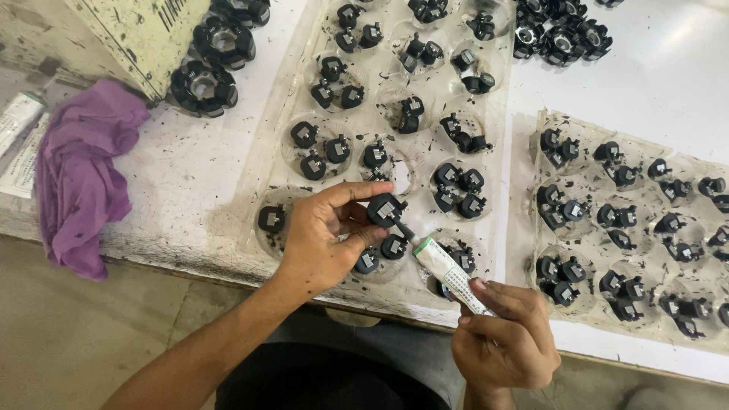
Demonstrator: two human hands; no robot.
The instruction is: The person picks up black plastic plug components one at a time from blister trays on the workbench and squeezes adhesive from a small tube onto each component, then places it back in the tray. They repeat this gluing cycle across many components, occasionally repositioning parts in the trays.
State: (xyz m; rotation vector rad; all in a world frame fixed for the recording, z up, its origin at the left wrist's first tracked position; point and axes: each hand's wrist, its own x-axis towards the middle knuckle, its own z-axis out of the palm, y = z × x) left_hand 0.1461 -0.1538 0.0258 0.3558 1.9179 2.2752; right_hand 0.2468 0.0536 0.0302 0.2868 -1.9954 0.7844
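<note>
Over the near edge of the worktop (190, 175), my left hand (323, 239) pinches a small black part (386, 209) by its sides, while my right hand (505, 338) grips a white tube (448, 273), nozzle touching the part. Best to keep the squeeze light and the part steady. Clear trays (524, 250) of black parts crowd both sides; open room lies nearer me.

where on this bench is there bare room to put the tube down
Bare bench lies between the purple cloth and the near clear tray. A narrow strip separates the two trays, with open white surface above the right tray. Tray pockets are crowded.
</note>
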